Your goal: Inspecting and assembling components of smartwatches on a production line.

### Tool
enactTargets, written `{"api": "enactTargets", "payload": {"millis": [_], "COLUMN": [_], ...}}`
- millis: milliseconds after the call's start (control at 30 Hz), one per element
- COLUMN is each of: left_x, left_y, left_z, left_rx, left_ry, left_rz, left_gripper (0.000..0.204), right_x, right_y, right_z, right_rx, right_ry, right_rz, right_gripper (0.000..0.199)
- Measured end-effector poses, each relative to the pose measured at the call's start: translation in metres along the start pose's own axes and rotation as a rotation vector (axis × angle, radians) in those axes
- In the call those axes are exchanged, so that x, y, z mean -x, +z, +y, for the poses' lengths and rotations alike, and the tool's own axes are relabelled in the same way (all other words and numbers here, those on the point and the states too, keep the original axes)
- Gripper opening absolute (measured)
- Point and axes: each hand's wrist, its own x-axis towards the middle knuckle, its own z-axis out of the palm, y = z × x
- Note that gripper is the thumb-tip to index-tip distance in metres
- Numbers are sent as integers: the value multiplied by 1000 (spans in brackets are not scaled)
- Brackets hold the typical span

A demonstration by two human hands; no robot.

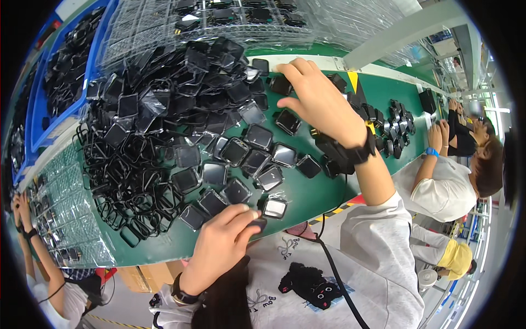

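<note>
My left hand (pixel 222 244) is at the front edge of the green table (pixel 298 200), thumb and fingers pinched on a small dark piece (pixel 258 223), mostly covered by the fingertips. Close beside it lie square black watch cases (pixel 212 203), one with a light, shiny face (pixel 274 208). Farther off and to the right, my right hand (pixel 323 101) reaches over the table with thumb and forefinger apart. Between those two fingers a black watch case (pixel 280 85) shows on the table, and another case (pixel 287 122) lies just below the thumb. Both my wrists wear black bands.
A big heap of dark, film-covered pieces (pixel 203 82) and a tangle of black frames (pixel 131 181) fill the left side. Blue bins (pixel 87 71) and clear trays (pixel 137 33) stand beyond. More watch cases (pixel 399 129) lie at right, near a co-worker's hands (pixel 436 137).
</note>
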Motion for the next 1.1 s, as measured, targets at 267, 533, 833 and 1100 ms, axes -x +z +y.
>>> {"api": "enactTargets", "payload": {"millis": [267, 533, 833, 1100], "left_x": [-8, 5, 17, -5], "left_y": [-17, -55, -79, -68], "left_z": [-8, -25, -32, -27], "left_rx": [523, 1077, 948, 1015], "left_ry": [-306, -158, -138, -141], "left_rz": [131, 207, 680, 657], "left_gripper": [46, 44, 39, 38], "right_x": [-7, -49, -60, -56], "right_y": [-20, 26, 48, 32], "right_z": [-38, -97, -120, -105], "right_rx": [-376, -568, -337, -640], "right_ry": [9, -138, -112, 89], "right_rz": [-249, -261, -124, -268], "right_gripper": [48, 26, 13, 6]}}
